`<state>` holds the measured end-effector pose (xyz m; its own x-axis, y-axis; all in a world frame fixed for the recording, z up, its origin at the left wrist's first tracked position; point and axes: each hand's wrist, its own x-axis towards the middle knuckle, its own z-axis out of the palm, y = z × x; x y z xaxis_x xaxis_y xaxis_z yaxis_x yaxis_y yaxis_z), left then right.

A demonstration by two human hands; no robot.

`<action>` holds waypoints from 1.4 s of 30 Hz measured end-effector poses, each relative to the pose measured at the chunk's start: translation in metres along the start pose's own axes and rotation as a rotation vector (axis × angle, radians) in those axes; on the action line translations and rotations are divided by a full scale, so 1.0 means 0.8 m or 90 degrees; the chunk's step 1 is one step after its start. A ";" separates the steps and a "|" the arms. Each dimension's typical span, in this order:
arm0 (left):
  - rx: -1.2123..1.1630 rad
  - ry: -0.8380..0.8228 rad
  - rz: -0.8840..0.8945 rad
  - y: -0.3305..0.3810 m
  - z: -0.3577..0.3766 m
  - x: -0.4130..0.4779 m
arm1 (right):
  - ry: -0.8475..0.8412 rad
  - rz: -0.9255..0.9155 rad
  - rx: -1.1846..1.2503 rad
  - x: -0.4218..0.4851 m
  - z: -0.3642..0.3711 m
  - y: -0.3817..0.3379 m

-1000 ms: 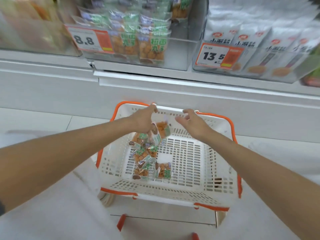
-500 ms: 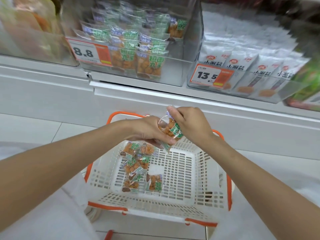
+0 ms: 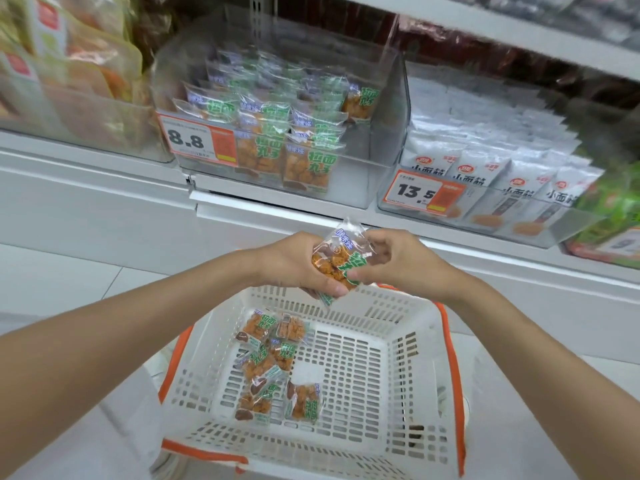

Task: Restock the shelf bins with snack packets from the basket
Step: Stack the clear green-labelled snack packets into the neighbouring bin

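Both hands hold one clear snack packet point(image 3: 338, 258) of orange pieces with green lettering, above the far rim of the basket. My left hand point(image 3: 294, 263) grips it from the left and below; my right hand point(image 3: 391, 261) pinches its right edge. The white plastic basket point(image 3: 408, 382) with orange trim sits below and holds several of the same packets point(image 3: 273, 362) on its left side. Straight ahead on the shelf, a clear bin point(image 3: 374, 143) with an 8.8 price tag point(image 3: 197, 142) is stocked with matching packets point(image 3: 304, 157).
To the right, a clear bin of white packets point(image 3: 491, 174) carries a 13.5 tag point(image 3: 420, 195). Orange and yellow bags point(image 3: 69, 81) fill the bin on the left, green packs point(image 3: 613, 206) the far right. A white shelf ledge point(image 3: 263, 206) juts out between basket and bins.
My left hand lifted a packet out of the basket, my right hand joined it, and both raised it toward the shelf. The view tilted up, showing more of the bins.
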<state>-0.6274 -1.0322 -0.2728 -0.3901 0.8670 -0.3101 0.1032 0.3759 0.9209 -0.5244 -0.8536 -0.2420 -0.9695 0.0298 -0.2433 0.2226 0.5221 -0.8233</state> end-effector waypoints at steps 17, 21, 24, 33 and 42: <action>0.283 0.464 0.313 0.158 -0.170 0.121 | 0.460 -0.234 -0.491 0.121 -0.127 -0.130; 0.216 0.379 0.247 0.161 -0.206 0.183 | 0.461 -0.098 -0.627 0.174 -0.156 -0.120; 0.351 0.351 0.156 0.158 -0.241 0.204 | 0.433 -0.029 -0.614 0.207 -0.176 -0.124; 0.754 0.245 0.000 0.112 -0.276 0.231 | 0.202 0.104 -0.801 0.309 -0.213 -0.117; 0.706 0.271 0.044 0.106 -0.267 0.218 | 0.180 0.124 -0.899 0.346 -0.194 -0.094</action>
<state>-0.8820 -0.9186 -0.1982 -0.6029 0.7973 0.0283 0.7900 0.5916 0.1608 -0.8253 -0.7525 -0.1677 -0.9610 0.2731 -0.0447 0.2278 0.8724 0.4324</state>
